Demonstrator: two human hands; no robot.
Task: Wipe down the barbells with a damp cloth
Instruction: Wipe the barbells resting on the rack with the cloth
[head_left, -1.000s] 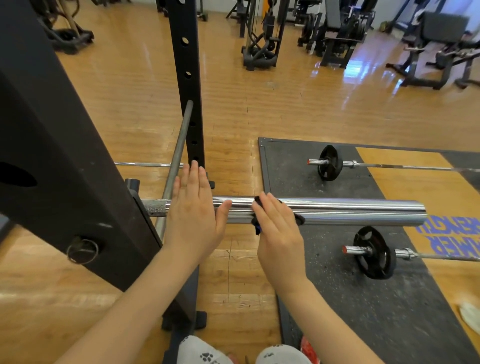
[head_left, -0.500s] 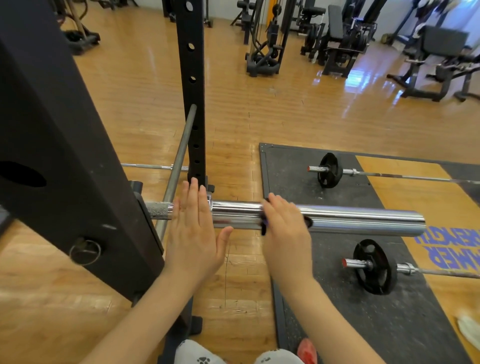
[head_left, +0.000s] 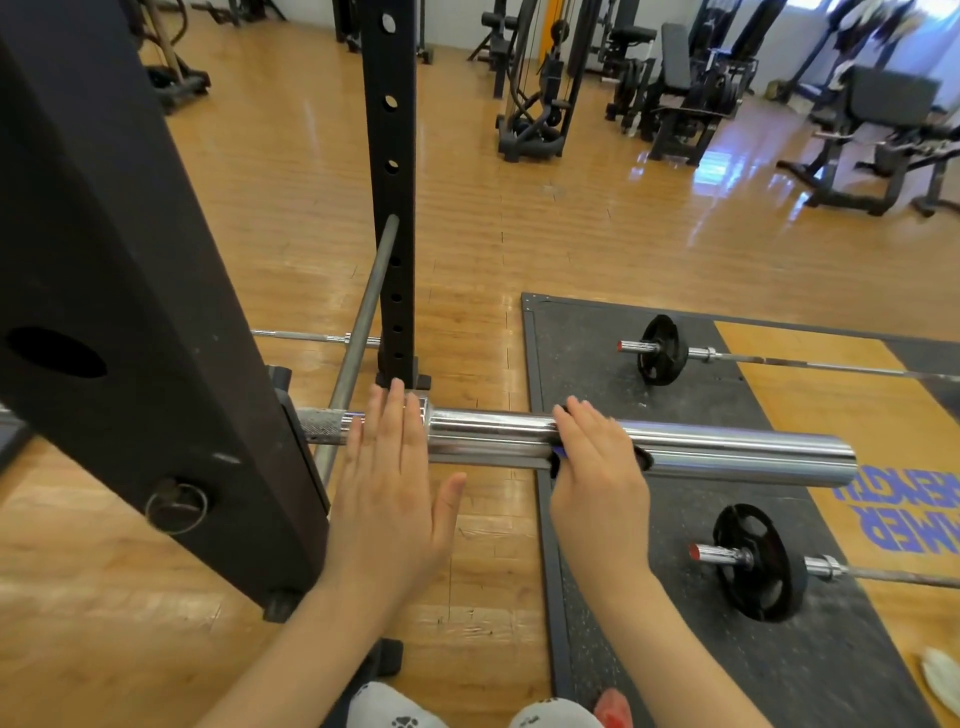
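A thick chrome barbell sleeve (head_left: 737, 454) juts out to the right from the black rack, at about waist height. My right hand (head_left: 597, 483) is wrapped over its middle and grips a dark blue cloth (head_left: 557, 460) around the metal; only the cloth's edges show under my palm. My left hand (head_left: 389, 493) lies flat with straight fingers on the sleeve's inner collar, next to the knurled shaft (head_left: 322, 423).
The rack's black upright (head_left: 130, 338) fills the left; a second upright (head_left: 389, 182) and a grey safety bar (head_left: 363, 322) stand behind. Two plate-loaded barbells (head_left: 660, 349) (head_left: 758, 564) lie on the rubber platform (head_left: 597, 353). Gym machines line the far side.
My right hand has slid the cloth a little to the right along the sleeve. My left hand has stayed on the collar.
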